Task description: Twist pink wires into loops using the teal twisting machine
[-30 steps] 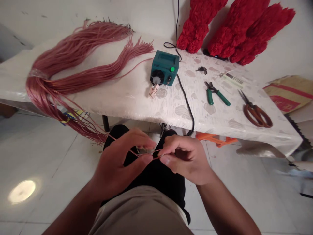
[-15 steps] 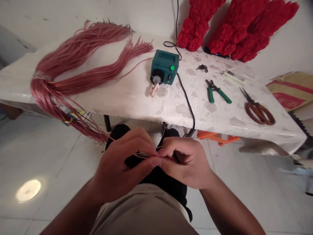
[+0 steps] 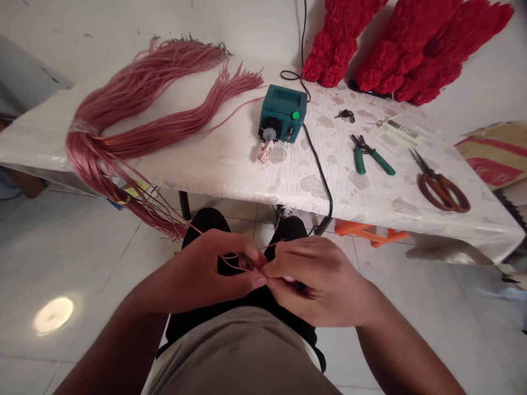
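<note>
Above my lap, my left hand (image 3: 214,271) and my right hand (image 3: 315,280) meet fingertip to fingertip. Between them runs a thin pink cord (image 3: 231,263), pinched by the thumb and index finger of each hand. A loop of it shows inside the curve of my left hand, and a short end sticks out above my right fingers. The exact spot where the fingertips press is hidden. From my left hand the cord leads back toward a large bundle of pink cords (image 3: 164,131), which lies on the table and hangs over its front edge.
On the table (image 3: 230,170) stands a small green machine (image 3: 283,112) with a black cable. Green-handled pliers (image 3: 370,156), scissors (image 3: 442,186) and a small black object (image 3: 345,115) lie to the right. Red flower bunches (image 3: 337,44) stand at the back; an orange stool (image 3: 370,233) is underneath.
Both hands have shifted slightly, and my right fingers are curled more closely over the cord. The cord loop in my left hand looks more open. The view has moved a little.
</note>
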`<state>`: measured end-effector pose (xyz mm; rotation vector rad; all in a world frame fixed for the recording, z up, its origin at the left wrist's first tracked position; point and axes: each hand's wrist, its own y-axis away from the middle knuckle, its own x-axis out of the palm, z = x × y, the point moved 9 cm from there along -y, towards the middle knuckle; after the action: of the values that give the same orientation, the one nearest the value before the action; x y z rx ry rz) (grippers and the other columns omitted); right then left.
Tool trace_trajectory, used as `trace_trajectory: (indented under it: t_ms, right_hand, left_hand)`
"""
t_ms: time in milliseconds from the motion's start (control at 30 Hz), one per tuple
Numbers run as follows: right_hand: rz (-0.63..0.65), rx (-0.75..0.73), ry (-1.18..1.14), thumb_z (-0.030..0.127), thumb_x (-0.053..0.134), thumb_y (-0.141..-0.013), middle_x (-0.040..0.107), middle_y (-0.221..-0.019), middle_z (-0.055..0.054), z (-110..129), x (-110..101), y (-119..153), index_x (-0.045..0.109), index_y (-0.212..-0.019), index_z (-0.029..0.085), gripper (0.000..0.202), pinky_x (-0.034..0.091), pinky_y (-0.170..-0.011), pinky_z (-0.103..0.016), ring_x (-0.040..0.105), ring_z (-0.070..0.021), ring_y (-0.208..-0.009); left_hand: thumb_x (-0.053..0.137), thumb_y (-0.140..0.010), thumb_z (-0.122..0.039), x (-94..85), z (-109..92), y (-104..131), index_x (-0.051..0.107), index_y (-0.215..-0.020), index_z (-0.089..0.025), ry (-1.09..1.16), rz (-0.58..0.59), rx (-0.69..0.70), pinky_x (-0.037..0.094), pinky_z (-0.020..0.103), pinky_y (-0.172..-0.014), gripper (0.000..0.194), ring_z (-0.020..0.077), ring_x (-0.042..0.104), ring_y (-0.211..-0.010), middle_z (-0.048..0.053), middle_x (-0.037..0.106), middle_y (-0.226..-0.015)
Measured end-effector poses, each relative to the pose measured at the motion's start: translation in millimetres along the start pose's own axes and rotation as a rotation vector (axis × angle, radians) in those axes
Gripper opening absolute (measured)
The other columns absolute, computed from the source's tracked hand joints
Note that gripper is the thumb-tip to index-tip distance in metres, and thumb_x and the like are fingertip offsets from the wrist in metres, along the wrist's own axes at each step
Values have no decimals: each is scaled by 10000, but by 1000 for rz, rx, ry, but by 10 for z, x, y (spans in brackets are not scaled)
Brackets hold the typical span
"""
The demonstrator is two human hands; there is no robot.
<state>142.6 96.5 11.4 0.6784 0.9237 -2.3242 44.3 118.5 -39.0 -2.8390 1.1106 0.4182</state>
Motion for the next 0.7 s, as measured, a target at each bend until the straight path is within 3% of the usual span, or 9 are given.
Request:
trace_trajectory:
  t_ms: [133, 267, 467, 700]
  right_hand:
    - [103, -19, 67, 79, 502, -932, 454, -646, 35, 4, 55, 6, 638, -768, 149, 224, 278, -521, -282, 348, -103, -568]
    - [169, -24, 93, 73, 520, -926, 466, -634, 41, -23, 58, -3, 653, -765, 144, 220, 274, -511, -286, 370, -95, -557]
    - [212, -1, 62, 71, 541, -893, 510, -622, 53, -140, 49, -78, 638, -769, 177, 190, 288, -517, -257, 379, -83, -544]
    - [189, 26, -33, 38, 542, -858, 506, -618, 56, -295, 64, -175, 627, -756, 178, 193, 298, -501, -244, 348, -73, -522]
  left_hand:
    - [650, -921, -247, -4, 17, 19, 705, -803, -182, -155, 64, 16, 408, 174, -599, 146, 79, 556, -622, -39, 651, -689]
    - [606, -960, -233, 33, 2, -1, 700, -799, -173, -169, 124, 79, 429, 178, -634, 196, 85, 601, -655, -19, 683, -720]
    - [583, -976, -166, 15, 43, -47, 690, -808, -147, -67, 122, 121, 461, 165, -682, 200, 82, 643, -694, -4, 715, -764]
    - [589, -964, -128, -28, 238, -104, 697, -830, -135, 119, 130, 77, 469, 174, -664, 172, 89, 648, -691, -5, 715, -754]
